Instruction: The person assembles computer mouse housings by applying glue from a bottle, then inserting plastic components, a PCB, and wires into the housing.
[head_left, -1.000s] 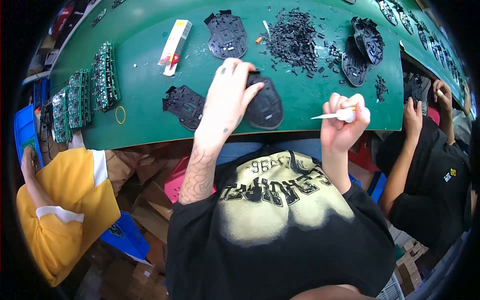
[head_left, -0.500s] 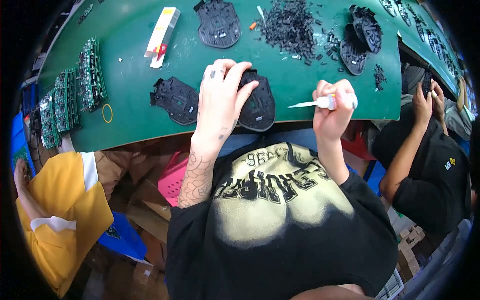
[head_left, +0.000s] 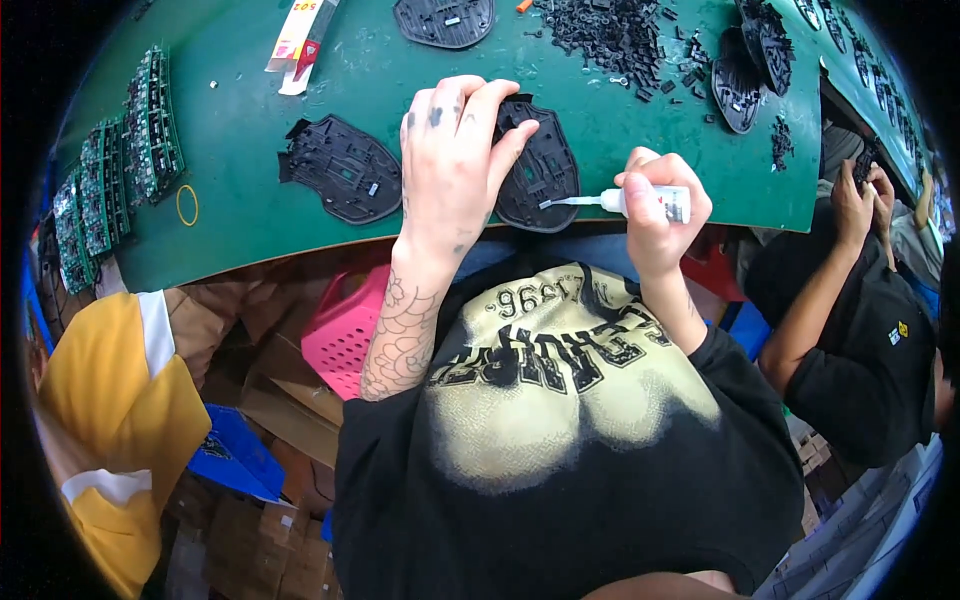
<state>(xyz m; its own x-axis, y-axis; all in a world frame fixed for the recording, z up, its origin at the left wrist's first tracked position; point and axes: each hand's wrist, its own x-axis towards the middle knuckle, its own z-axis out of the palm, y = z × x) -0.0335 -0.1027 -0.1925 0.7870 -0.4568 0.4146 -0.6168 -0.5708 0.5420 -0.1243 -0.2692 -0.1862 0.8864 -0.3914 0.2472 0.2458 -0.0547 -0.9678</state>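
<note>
My left hand grips the upper part of a black plastic shell at the table's near edge, thumb over its far end. Part of that shell is hidden behind the fingers. Closed around a small white glue bottle, my right hand holds it nearly level, its long thin nozzle pointing left. The nozzle tip is at the small light rectangle low on the shell; contact cannot be made out. Just left of my left hand lies a second black shell.
Black small parts lie heaped at the back, with more shells to their right. An opened carton, a yellow rubber band and green circuit boards are leftward. People sit on both sides; one person's hands hold a black part.
My right hand has brought the bottle left, so its nozzle has gone from beside the shell to over it. My left hand keeps its grip. The whole view has shifted slightly.
</note>
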